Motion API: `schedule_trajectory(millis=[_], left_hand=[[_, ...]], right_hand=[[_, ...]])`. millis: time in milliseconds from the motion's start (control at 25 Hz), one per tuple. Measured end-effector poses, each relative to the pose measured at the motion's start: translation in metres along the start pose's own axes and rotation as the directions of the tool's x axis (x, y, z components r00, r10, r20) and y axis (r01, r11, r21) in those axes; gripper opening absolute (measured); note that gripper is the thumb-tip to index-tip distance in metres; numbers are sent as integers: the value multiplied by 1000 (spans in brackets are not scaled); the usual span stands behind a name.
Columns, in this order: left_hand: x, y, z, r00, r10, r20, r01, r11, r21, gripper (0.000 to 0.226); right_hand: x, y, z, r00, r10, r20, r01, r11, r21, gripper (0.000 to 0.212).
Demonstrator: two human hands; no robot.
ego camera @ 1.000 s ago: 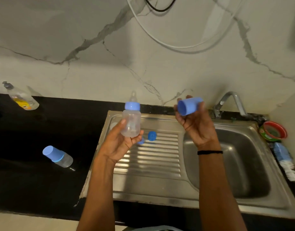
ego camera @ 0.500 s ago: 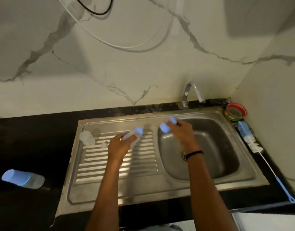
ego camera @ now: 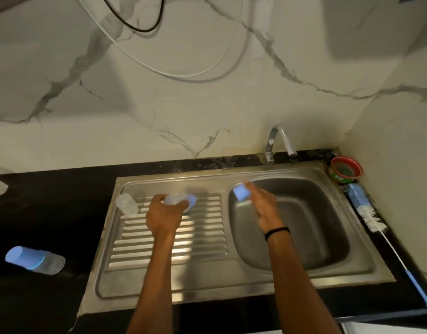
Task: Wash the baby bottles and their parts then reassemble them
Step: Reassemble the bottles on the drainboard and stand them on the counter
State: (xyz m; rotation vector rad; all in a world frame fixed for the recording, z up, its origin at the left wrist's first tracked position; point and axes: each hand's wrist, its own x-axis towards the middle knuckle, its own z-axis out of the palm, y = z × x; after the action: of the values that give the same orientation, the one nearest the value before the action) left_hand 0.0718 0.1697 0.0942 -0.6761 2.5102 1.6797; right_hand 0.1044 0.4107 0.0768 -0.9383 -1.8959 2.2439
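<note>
Sink (ego camera: 231, 283), drainboard: my left grip (ego camera: 163, 216), fingers curled, holds the bottle (ego camera: 176, 200) low over the ribs, long axis crosswise, blue collar end pointing right toward the basin. My right grip (ego camera: 261, 204) pinches the cap (ego camera: 241, 192) above the basin's left rim; its facing is blurred.

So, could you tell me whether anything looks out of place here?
One capped bottle lies on its side on the black counter, left of the sink, apart from the clear piece on the drainboard.
</note>
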Motion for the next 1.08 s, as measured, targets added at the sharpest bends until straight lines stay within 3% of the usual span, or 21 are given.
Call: schedule_trajectory(millis=[40,120,200,520,680,1080], left_hand=[[0,2,-2,1000,-1,-25,-1,998,-64,64],[7,6,-4,995,-94,37,100,964,-245,63],[8,7,-9,991,-103,87,124,949,-290,63],[11,9,-39,970,-158,184,227,858,-461,34],[12,2,-51,965,-181,188,248,860,-445,34],[22,-14,-74,968,-184,171,242,869,-432,39]], right_hand=[[1,-1,2,1000,-18,10,18,1000,24,18],[1,-8,7,987,108,116,-133,963,233,24],[2,-19,12,967,116,228,-197,905,377,30],[0,-21,50,920,61,387,-207,915,347,27],[-3,-17,74,885,71,460,-243,913,328,45],[-12,-7,115,808,74,584,-249,942,225,50]])
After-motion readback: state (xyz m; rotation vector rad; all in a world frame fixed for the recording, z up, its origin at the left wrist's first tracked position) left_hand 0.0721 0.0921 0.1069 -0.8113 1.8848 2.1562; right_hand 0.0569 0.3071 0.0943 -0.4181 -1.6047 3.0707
